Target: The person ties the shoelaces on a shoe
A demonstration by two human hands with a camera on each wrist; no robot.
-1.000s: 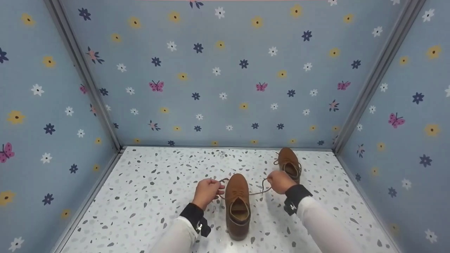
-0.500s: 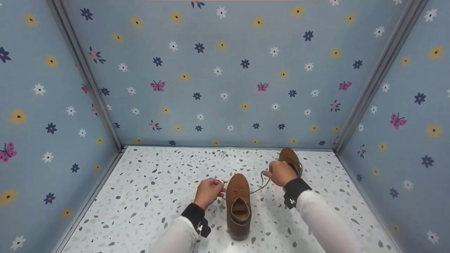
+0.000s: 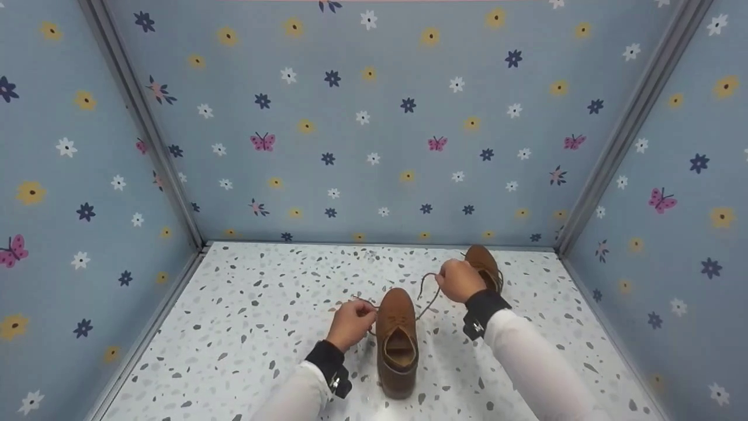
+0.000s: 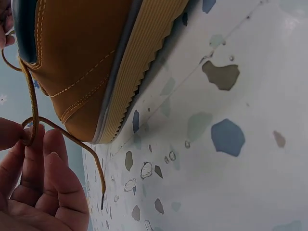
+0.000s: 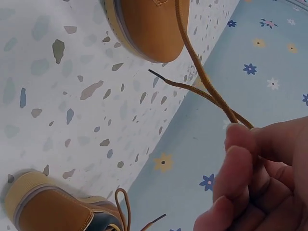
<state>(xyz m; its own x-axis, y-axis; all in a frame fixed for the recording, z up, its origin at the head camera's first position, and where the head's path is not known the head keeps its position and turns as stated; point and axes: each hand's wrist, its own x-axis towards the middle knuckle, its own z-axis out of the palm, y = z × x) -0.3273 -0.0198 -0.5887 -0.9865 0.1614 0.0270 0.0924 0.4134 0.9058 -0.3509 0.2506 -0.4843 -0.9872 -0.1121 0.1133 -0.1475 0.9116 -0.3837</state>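
A brown lace-up shoe stands upright on the speckled floor, toe pointing away from me. At its left side my left hand pinches one end of its shoelace between thumb and fingers. The tip of that lace hangs free past the fingers in the left wrist view. My right hand, to the right of the toe and raised forward, pinches the other lace end. This lace runs back to the shoe, and its dark tip dangles loose. Both laces lie apart, one to each side.
A second brown shoe stands near the back wall, partly hidden behind my right hand; its lace has a loop. Blue flowered panels enclose the white speckled floor at the back and both sides.
My right hand has moved forward, then slightly left, drawing its lace up from the shoe. My left hand has shifted only a little and keeps its lace. The shoe has stayed in place.
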